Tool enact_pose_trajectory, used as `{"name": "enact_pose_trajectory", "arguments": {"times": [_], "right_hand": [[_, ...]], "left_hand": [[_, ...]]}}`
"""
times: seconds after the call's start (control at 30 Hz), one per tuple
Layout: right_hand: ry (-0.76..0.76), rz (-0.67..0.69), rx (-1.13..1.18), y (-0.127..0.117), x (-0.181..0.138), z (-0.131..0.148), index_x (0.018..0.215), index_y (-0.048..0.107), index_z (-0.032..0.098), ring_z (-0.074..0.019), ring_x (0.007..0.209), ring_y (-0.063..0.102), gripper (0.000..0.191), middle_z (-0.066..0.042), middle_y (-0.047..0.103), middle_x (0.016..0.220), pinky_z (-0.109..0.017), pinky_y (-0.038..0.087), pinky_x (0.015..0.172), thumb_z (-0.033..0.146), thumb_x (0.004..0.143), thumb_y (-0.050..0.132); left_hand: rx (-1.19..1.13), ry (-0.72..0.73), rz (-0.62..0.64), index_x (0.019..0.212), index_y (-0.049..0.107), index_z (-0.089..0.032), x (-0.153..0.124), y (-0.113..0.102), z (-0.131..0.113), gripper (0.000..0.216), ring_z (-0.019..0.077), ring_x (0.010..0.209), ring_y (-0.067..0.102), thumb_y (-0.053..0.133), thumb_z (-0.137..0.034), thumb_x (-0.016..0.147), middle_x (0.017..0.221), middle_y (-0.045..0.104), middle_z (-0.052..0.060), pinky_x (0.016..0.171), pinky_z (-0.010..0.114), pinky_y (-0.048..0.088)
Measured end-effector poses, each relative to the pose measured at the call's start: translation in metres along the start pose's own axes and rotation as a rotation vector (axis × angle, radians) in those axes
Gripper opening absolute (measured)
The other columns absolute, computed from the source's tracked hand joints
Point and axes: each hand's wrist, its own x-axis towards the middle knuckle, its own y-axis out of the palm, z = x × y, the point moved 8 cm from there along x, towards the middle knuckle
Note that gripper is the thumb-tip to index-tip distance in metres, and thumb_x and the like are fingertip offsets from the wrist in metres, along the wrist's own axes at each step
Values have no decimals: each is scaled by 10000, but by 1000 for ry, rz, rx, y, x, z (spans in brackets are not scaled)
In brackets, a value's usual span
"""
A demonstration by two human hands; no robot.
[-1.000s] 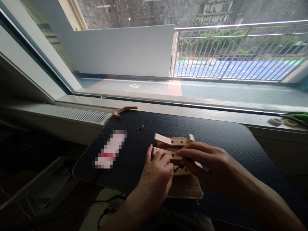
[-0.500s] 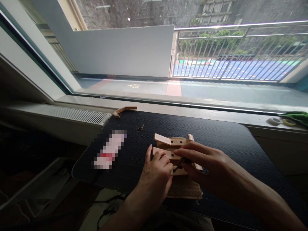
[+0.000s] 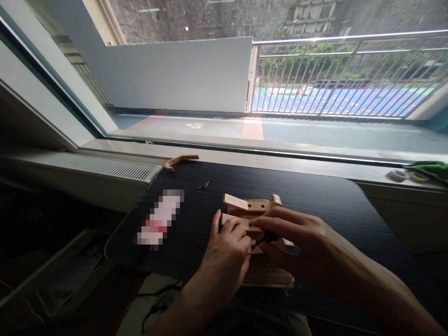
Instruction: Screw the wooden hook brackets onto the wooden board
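Note:
A small wooden assembly (image 3: 252, 207) of pale curved slats with holes lies on a black ribbed table (image 3: 315, 200). My left hand (image 3: 227, 249) is curled, fingers pressing on the near slat of the wooden assembly. My right hand (image 3: 297, 238) is closed in a pinch on a small dark tool (image 3: 261, 241), its tip at the slat just right of my left fingers. A flat wooden board (image 3: 269, 277) shows under both hands at the table's near edge.
A few small dark screws (image 3: 205, 185) lie behind the assembly. A loose curved wooden piece (image 3: 180, 161) rests at the table's back left corner. A blurred white and red object (image 3: 159, 217) lies to the left. Tape rolls (image 3: 408, 176) and green cloth (image 3: 432, 169) sit on the sill.
My right hand has shifted slightly left and nearer the slat with the tool. My left hand has stayed put.

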Motion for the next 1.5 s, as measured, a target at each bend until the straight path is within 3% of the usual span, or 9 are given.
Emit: {"name": "enact_pose_trajectory", "arguments": {"times": [0.1, 0.27, 0.47, 0.77, 1.07, 1.27, 1.5], "right_hand": [[-54, -15, 58, -2, -1, 7, 1133, 574, 233, -145, 952, 577, 302, -58, 605, 1088, -239, 463, 795, 134, 856, 502], [-65, -41, 29, 0, 0, 4, 1104, 594, 225, -138, 886, 591, 253, -59, 619, 1024, -233, 469, 750, 184, 874, 497], [15, -56, -111, 1, 3, -6, 988, 635, 206, -134, 807, 587, 175, -48, 628, 927, -248, 458, 717, 196, 864, 512], [-34, -5, 32, -4, -1, 6, 1122, 582, 242, -145, 966, 577, 279, -51, 616, 1080, -245, 459, 817, 169, 867, 497], [-5, -63, -60, -2, 2, -1, 1007, 628, 202, -126, 774, 595, 184, -47, 639, 915, -226, 461, 676, 201, 851, 532], [-29, 5, -32, 0, 2, 7, 1113, 580, 235, -149, 898, 585, 277, -50, 625, 1050, -250, 455, 755, 172, 850, 522], [-35, -24, 17, -2, 2, 3, 1083, 595, 222, -131, 860, 590, 233, -44, 633, 988, -226, 450, 741, 193, 868, 508]], "left_hand": [[-6, 2, 0, 947, 606, -215, 0, -1, -1, 184, 206, 1137, 419, 541, -133, 795, 1047, 596, 20, 1113, 523, 68], [0, 12, -14, 955, 613, -228, 0, 0, -1, 197, 214, 1128, 428, 554, -139, 790, 1043, 601, 20, 1106, 539, 67], [17, 13, -13, 905, 627, -236, 0, 3, 0, 143, 218, 1132, 426, 567, -171, 793, 1047, 598, 12, 1103, 542, 59], [7, 3, 13, 981, 604, -223, 0, 1, 0, 185, 209, 1145, 408, 536, -176, 815, 1059, 590, 13, 1115, 519, 52], [-1, 29, -14, 891, 629, -226, 0, 1, -2, 131, 226, 1123, 424, 541, -170, 810, 1032, 594, 23, 1097, 560, 67], [-7, 15, 0, 943, 614, -222, -1, 0, -1, 179, 220, 1154, 401, 512, -147, 816, 1075, 587, 29, 1105, 544, 67], [6, 6, 9, 922, 614, -229, -1, 0, -1, 147, 207, 1149, 402, 519, -179, 822, 1043, 586, 14, 1115, 519, 49]]}}
